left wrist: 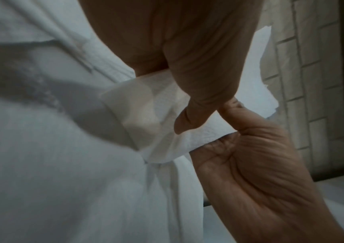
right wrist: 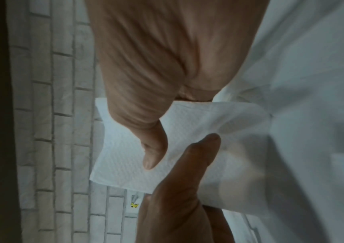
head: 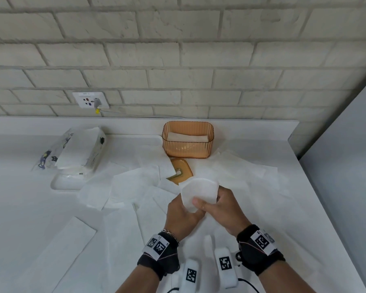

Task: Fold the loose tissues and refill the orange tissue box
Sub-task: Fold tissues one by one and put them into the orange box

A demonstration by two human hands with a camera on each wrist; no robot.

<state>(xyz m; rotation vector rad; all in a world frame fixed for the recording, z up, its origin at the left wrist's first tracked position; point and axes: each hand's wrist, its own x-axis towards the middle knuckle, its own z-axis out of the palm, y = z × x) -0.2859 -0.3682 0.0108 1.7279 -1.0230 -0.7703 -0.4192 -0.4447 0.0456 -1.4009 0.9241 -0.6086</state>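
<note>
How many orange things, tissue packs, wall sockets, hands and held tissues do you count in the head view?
Orange things: 2, the tissue box and the lid
Tissue packs: 1, the tissue pack
Wall sockets: 1, the wall socket
Hands: 2, the left hand and the right hand
Held tissues: 1, the folded tissue
Total: 7

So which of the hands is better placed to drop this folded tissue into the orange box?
Probably the right hand: both grip the folded tissue, but the orange box stands open just beyond.
</note>
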